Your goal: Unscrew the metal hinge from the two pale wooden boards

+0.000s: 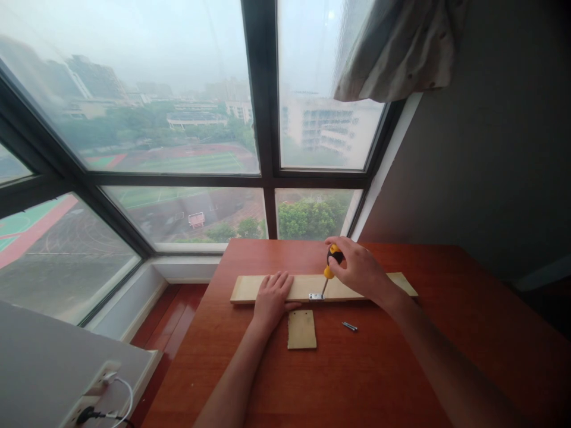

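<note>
Forearms (428, 345) spanned the lower frame, right fingers (344, 244) pinching the screwdriver (329, 272) slanting down-left to the bracket (316, 296), left fingers (277, 283) loosely together on the board (307, 284).

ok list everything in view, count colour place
Wooden table: one, reddish brown, foreground
Long wooden plank: one, cream, across table
Small metal plate: one, silver, plank's near edge
Stubby screwdriver: one, yellow and black, tip at plate
Small wooden rectangle: one, tan, nearer than plank
Slim metal fasteners: apparently two, silver, right of rectangle
Glass window: one, dark framed, behind table
Fabric curtain: one, grey, upper right
Wall sockets: two, white, lower left
Leafy trees: several, green, outside
Left grip: one, bare, on plank
Right grip: one, bare, around screwdriver
</note>
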### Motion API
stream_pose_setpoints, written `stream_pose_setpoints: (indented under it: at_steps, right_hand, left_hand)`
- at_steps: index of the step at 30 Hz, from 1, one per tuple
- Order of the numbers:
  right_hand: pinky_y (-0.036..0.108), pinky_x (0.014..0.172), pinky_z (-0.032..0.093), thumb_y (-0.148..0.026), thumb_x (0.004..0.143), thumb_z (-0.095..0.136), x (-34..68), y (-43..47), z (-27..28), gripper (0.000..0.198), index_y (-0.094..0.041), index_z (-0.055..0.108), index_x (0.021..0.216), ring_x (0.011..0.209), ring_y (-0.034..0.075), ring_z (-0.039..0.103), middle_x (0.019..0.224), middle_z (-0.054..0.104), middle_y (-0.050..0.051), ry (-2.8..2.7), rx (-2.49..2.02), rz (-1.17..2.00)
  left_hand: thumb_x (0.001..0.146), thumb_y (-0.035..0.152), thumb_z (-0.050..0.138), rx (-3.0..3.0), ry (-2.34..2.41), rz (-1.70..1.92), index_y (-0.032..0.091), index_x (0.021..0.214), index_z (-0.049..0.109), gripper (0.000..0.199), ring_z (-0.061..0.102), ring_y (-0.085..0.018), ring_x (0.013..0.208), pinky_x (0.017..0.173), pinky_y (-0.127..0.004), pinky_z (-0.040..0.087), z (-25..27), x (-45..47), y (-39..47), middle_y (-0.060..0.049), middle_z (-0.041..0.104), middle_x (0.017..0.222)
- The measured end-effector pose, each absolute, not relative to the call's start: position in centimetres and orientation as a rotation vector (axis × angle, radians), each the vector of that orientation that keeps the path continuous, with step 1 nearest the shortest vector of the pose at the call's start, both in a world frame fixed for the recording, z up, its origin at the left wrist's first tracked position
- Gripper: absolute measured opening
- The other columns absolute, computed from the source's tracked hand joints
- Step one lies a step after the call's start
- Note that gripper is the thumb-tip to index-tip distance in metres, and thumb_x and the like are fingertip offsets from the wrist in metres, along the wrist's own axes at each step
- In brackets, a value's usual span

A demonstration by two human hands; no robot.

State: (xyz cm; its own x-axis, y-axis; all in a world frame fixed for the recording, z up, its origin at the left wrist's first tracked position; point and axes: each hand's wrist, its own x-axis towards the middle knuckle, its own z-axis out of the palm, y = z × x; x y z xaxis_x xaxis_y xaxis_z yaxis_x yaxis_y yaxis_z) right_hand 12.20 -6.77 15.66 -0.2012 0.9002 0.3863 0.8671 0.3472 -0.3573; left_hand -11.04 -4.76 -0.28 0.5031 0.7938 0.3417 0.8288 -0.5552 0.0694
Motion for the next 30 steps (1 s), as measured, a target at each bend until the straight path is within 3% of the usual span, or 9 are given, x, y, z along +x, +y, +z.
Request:
stream_pose_setpoints:
  at_steps: [5, 14, 21, 30]
  right_hand:
    - [0.032, 0.071, 0.046, -0.040, 0.087, 0.051, 11.92, -6.84, 15.99, 0.031, -0.024, 0.058, 0.114, 0.086, 0.023, 0.064, 0.108, 0.066, 0.006, -2.077, -1.695, -0.064]
    - [0.030, 0.083, 0.046, -0.017, 0.078, 0.052, 12.10, -6.65, 15.69, 0.046, -0.021, 0.049, 0.123, 0.097, 0.020, 0.061, 0.115, 0.062, 0.007, -2.085, -1.498, 0.127]
    - [0.031, 0.068, 0.045, -0.037, 0.086, 0.052, 11.70, -6.92, 16.05, 0.028, -0.023, 0.056, 0.110, 0.079, 0.020, 0.061, 0.101, 0.065, 0.005, -2.088, -1.636, 0.022]
    - [0.031, 0.082, 0.045, -0.019, 0.080, 0.051, 11.87, -6.95, 15.90, 0.040, -0.021, 0.050, 0.121, 0.097, 0.021, 0.061, 0.114, 0.063, 0.006, -2.109, -1.546, 0.094]
  left_hand:
    - [0.073, 0.060, 0.065, -2.626, -1.426, -0.509, 0.022, 0.126, 0.054, 0.066, 0.050, -0.030, 0.122, 0.103, -0.045, 0.036, -0.33, -11.03, -4.75, -0.010, 0.055, 0.134]
    - [0.072, 0.061, 0.065, -2.622, -1.424, -0.511, 0.023, 0.126, 0.054, 0.067, 0.050, -0.030, 0.122, 0.103, -0.045, 0.036, -0.43, -11.03, -4.72, -0.010, 0.055, 0.134]
    - [0.073, 0.060, 0.065, -2.622, -1.425, -0.513, 0.022, 0.126, 0.054, 0.067, 0.050, -0.030, 0.122, 0.103, -0.046, 0.036, -0.35, -11.00, -4.80, -0.011, 0.056, 0.133]
    - [0.072, 0.060, 0.066, -2.624, -1.427, -0.507, 0.022, 0.127, 0.053, 0.068, 0.049, -0.030, 0.122, 0.103, -0.045, 0.036, -0.41, -11.03, -4.72, -0.010, 0.056, 0.134]
